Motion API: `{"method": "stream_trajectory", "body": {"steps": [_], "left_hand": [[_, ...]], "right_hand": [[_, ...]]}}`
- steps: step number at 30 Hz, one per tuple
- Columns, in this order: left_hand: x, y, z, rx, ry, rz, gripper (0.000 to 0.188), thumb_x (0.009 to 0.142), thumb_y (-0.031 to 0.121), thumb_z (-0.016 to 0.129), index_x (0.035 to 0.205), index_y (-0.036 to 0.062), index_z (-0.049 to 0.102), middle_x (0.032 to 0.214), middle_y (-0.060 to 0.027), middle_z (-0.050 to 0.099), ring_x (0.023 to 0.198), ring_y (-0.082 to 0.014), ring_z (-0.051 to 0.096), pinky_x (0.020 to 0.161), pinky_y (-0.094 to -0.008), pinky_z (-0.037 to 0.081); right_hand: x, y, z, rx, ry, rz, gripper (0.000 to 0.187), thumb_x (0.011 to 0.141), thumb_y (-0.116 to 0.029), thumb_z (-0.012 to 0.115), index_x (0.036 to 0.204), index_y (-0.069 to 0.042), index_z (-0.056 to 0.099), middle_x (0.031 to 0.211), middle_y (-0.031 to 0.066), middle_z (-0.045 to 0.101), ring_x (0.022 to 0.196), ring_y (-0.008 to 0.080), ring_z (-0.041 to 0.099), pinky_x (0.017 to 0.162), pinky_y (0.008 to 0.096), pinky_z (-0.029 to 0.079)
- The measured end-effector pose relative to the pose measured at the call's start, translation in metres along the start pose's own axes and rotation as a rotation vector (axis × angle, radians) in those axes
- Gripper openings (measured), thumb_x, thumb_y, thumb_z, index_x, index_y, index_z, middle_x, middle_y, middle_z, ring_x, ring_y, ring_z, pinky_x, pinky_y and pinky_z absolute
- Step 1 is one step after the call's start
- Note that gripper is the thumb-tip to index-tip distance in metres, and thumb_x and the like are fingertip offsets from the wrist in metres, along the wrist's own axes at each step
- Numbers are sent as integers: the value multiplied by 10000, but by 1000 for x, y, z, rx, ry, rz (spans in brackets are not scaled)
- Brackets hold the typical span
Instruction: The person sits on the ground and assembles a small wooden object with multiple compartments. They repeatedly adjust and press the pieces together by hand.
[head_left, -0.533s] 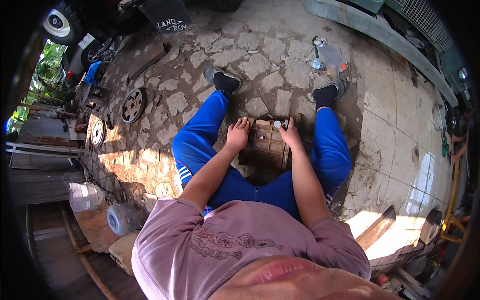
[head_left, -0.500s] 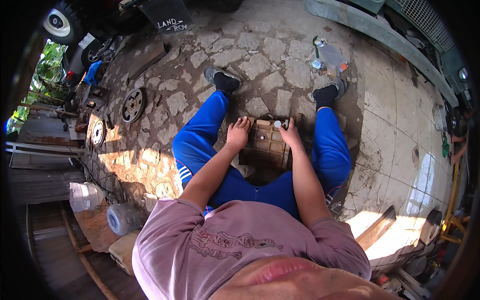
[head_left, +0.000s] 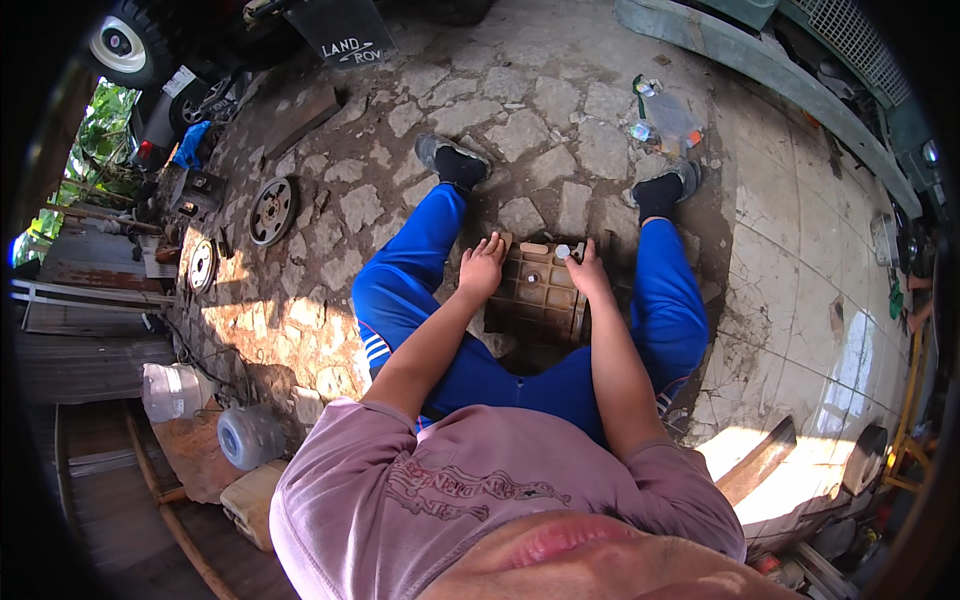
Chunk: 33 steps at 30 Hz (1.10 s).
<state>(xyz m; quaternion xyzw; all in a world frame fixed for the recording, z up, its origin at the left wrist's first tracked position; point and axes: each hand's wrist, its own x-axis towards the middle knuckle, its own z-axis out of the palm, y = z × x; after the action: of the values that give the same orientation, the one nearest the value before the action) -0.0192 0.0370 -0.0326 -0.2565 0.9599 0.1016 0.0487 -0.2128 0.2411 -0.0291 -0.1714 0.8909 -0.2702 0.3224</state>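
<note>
1. Both hands rest on a brown ribbed metal block (head_left: 537, 295) that lies on the ground between the person's spread legs. The left hand (head_left: 482, 268) lies on the block's left edge with fingers loosely spread and curled over the rim. The right hand (head_left: 588, 270) is at the upper right corner, its fingertips gathered about a small white piece (head_left: 562, 251); whether they actually pinch it I cannot tell.
2. Stone paving (head_left: 520, 120), irregular slabs with dirt in the joints, covers most of the ground; to the right it gives way to pale cracked tiles (head_left: 800, 290).
3. That block is squarish, with a grid of shallow recesses on its upper face. It sits just in front of the person's lap, touching or nearly touching the right leg of the blue trousers (head_left: 420, 270).
4. A clear plastic jug (head_left: 172, 390) stands at the left, well apart from the hands; what is inside cannot be told. Just below it lies a bluish bottle (head_left: 250, 437) on its side, and beside that a pale yellowish canister (head_left: 250, 500).
5. Two round metal discs (head_left: 270, 210) lie on the paving at the left, well apart from the block.
6. A clear plastic bag (head_left: 665, 115) with small coloured items lies beyond the right shoe (head_left: 680, 180).
7. On the block's top edge, a small tan piece (head_left: 533, 247) lies between the two hands, just left of the white piece.
</note>
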Motion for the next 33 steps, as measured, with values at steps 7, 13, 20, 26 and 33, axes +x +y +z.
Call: {"method": "stream_trajectory", "body": {"steps": [7, 13, 20, 26, 33], "left_hand": [[4, 4, -3, -15, 13, 32, 490, 1101, 304, 480, 1568, 157, 507, 1719, -27, 389, 1551, -266, 413, 1212, -564, 371], [0, 9, -2, 19, 22, 48, 494, 1088, 319, 518, 1555, 156, 524, 1709, -28, 404, 1539, -273, 431, 1204, -545, 387], [-1, 2, 2, 10, 12, 13, 495, 1093, 316, 510, 1559, 150, 517, 1712, -21, 401, 1544, -286, 419, 1202, -560, 380], [-1, -3, -1, 20, 35, 3, 504, 1089, 319, 517, 1564, 148, 511, 1713, -26, 400, 1550, -287, 411, 1205, -565, 372], [6, 5, -7, 44, 9, 1, 508, 1097, 328, 500, 1574, 155, 498, 1718, -37, 389, 1547, -291, 417, 1202, -546, 386]], "right_hand": [[1, 1, -3, 3, 9, 5, 990, 982, -581, 624, 1717, -144, 125, 1524, 374, 476, 1365, 512, 552, 1143, 537, 466], [-1, 0, -6, -26, -3, 21, 993, 982, -578, 624, 1720, -149, 117, 1526, 381, 470, 1370, 510, 549, 1147, 523, 466], [-1, -1, -1, -27, -8, 7, 993, 979, -576, 628, 1720, -150, 124, 1530, 376, 471, 1372, 508, 550, 1146, 519, 468], [4, 4, 5, 28, -3, 2, 990, 979, -581, 623, 1719, -152, 126, 1534, 371, 470, 1377, 506, 546, 1147, 530, 465], [4, 7, 1, -10, 17, 6, 979, 982, -574, 621, 1716, -144, 136, 1532, 375, 469, 1378, 508, 544, 1144, 525, 469]]}}
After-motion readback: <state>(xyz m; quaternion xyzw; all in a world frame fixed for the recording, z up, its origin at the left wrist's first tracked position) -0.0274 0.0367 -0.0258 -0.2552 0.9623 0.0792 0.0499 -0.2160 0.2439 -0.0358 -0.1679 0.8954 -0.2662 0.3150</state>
